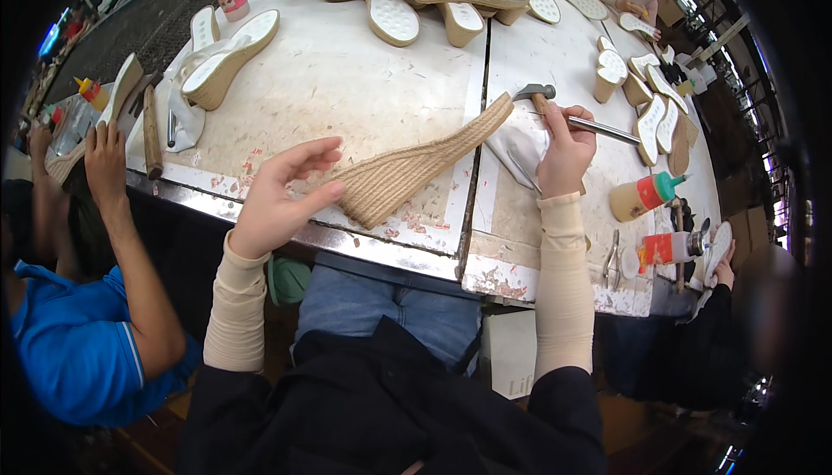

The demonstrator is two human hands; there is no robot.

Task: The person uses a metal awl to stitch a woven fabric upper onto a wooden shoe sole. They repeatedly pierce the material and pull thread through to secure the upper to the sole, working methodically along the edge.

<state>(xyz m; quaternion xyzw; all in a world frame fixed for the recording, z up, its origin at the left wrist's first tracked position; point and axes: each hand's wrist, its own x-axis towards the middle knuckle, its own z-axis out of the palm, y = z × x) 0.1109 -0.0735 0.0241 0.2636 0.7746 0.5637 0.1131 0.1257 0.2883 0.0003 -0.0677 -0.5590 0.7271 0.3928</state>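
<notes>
A wedge shoe sole (407, 172) wrapped in tan rope lies on the table before me, its thick heel end toward my left hand and its thin toe pointing up to the right. My left hand (290, 189) is open, fingers curved and apart, with the thumb tip at the heel edge; whether it touches is hard to tell. Between the fingers of my right hand (568, 154) is a slim silver metal rod (611, 130), pointing right. Just beyond that hand a hammer (535, 94) shows its dark head. A white cloth (518, 141) lies partly hidden behind my right wrist.
Wedge soles (381, 3) are piled at the far side, with more at right (659, 120). A glue bottle (641, 196) and a red-labelled container (667, 248) stand near right. A wooden-handled tool (152, 133) lies left. Co-workers sit on both sides, one in a blue shirt (87, 336).
</notes>
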